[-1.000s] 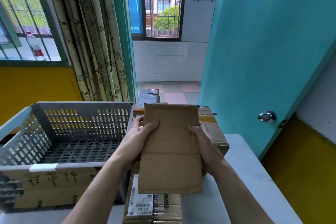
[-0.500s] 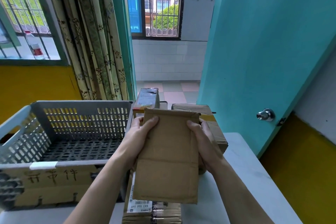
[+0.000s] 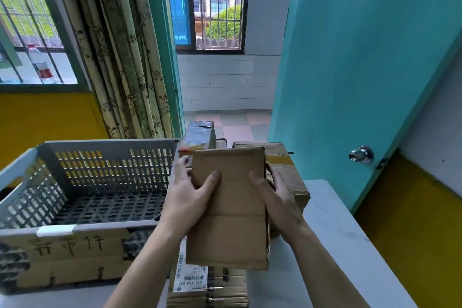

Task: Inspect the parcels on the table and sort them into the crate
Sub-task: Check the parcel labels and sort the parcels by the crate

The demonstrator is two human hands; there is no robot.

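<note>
I hold a plain brown cardboard parcel (image 3: 228, 210) upright in front of me, above the table. My left hand (image 3: 186, 196) grips its left edge and my right hand (image 3: 277, 197) grips its right edge, thumbs on the near face. A grey perforated crate (image 3: 105, 172) stands to the left with nothing visible inside. Under the held parcel lies a labelled cardboard parcel (image 3: 207, 285). Behind it sit a taped brown box (image 3: 287, 170) and a dark printed box (image 3: 200, 135).
The white table (image 3: 332, 240) runs to the right, close to a teal door (image 3: 362, 70) with a metal knob (image 3: 361, 154). A cardboard sheet with handwriting covers the crate's near wall. Curtains and a barred window are behind the crate.
The held parcel has shifted slightly left and tilted, now showing a thin right side face. Both hands kept their grip.
</note>
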